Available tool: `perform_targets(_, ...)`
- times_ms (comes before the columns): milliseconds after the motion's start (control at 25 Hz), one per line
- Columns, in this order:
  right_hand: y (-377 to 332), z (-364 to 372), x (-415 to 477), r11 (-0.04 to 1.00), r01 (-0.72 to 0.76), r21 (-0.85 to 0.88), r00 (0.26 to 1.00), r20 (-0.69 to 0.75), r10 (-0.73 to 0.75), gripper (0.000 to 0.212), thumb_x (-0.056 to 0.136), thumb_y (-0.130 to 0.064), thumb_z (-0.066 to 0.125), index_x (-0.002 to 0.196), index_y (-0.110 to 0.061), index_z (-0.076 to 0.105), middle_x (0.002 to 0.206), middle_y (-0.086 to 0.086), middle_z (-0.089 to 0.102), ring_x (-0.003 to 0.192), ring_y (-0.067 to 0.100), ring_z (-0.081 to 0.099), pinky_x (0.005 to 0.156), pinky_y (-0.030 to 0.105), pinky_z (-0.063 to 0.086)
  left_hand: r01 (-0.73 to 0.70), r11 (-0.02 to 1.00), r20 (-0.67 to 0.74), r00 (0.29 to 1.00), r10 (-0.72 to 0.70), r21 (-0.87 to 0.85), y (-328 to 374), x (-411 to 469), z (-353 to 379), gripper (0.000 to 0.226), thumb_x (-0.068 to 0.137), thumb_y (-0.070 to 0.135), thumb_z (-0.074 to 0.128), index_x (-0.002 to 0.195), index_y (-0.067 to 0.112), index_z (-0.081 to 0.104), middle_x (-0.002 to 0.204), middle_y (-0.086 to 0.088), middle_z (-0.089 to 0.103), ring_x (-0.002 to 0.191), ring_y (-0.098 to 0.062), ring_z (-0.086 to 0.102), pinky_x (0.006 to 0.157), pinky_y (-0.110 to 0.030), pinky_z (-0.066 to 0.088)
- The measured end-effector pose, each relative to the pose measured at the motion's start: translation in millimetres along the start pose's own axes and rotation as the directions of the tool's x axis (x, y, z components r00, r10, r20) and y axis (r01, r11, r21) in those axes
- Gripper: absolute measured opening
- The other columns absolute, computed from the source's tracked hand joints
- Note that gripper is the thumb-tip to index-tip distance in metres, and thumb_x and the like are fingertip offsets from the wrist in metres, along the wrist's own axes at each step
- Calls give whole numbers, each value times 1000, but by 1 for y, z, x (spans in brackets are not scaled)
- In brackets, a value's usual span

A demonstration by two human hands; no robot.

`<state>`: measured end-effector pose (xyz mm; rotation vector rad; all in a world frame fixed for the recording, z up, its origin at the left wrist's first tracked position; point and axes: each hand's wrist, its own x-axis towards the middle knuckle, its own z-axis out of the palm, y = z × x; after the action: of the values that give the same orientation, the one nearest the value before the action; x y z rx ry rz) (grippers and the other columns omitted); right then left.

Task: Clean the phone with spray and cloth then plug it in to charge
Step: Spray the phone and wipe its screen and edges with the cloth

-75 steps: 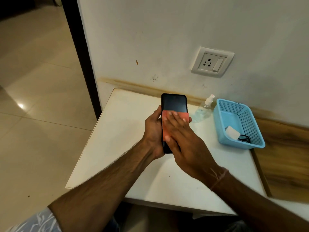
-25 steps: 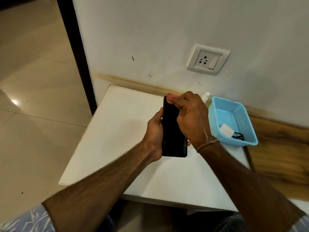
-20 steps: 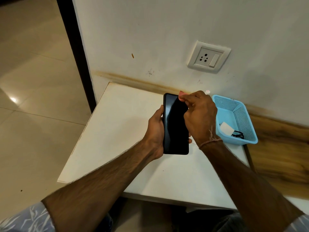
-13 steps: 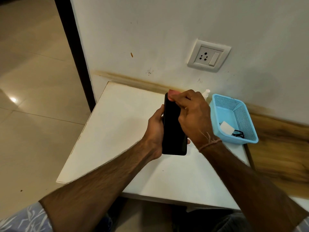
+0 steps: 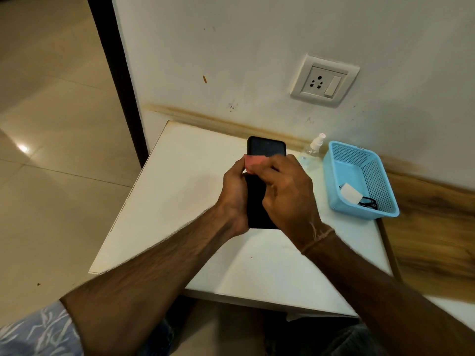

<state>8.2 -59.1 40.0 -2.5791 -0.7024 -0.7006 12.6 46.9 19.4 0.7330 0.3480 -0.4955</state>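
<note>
A black phone [image 5: 266, 147] is held upright above the white table [image 5: 180, 201], screen toward me. My left hand [image 5: 232, 194] grips its left edge and back. Across the screen's upper middle my right hand [image 5: 285, 191] presses a pink cloth [image 5: 253, 161], fingers curled over it. Only the cloth's top strip shows. A clear spray bottle [image 5: 312, 152] with a white nozzle stands by the wall, just right of the phone. A white charger [image 5: 350, 192] with a black cable [image 5: 368, 202] lies in the blue basket [image 5: 334, 176]. The wall socket [image 5: 324, 82] is above.
The table's left edge borders a tiled floor [image 5: 51, 150]. A dark door frame [image 5: 115, 73] runs down the wall's left side. A wooden panel [image 5: 431, 227] lies right of the table. My knees sit below the table's near edge.
My right hand with the cloth has moved from the phone's top edge down onto the upper screen. The phone has turned to face me squarely.
</note>
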Motion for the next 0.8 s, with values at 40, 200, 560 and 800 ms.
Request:
perform_targets(40,0,-2,-11,999,40,-5,999,13,-40,32,83,3,59,108,-11,72,95,7,65,86,25,56,75,33,54,1,1000,2,1000,-1,-7,2,1,-2,59,95,59,42,105,12,75,93,-10,74,78,-25,71,73,-34,56)
perform_targets(200,9,-13,-24,984,179,-7,982,64,-178,33,86,-6,47,108,-9,72,95,8,66,87,23,53,75,32,52,-11,1000,-9,1000,10,-22,5,3,-5,68,95,64,41,120,8,72,102,-12,72,83,-26,69,74,-34,56)
perform_targets(560,21,-7,33,999,-50,-23,998,-34,49,28,84,0,66,109,-12,73,100,3,64,90,27,57,78,30,48,-30,999,64,998,29,20,-5,3,4,61,100,56,40,82,15,82,83,-11,76,69,-26,73,62,-31,59)
perform_targets(800,0,-16,-45,983,183,8,977,110,-182,34,91,-12,45,111,-8,71,104,7,69,96,17,53,90,23,46,8,1000,95,995,-6,-23,4,0,-3,76,95,63,39,129,0,64,111,-19,69,88,-29,66,81,-38,52)
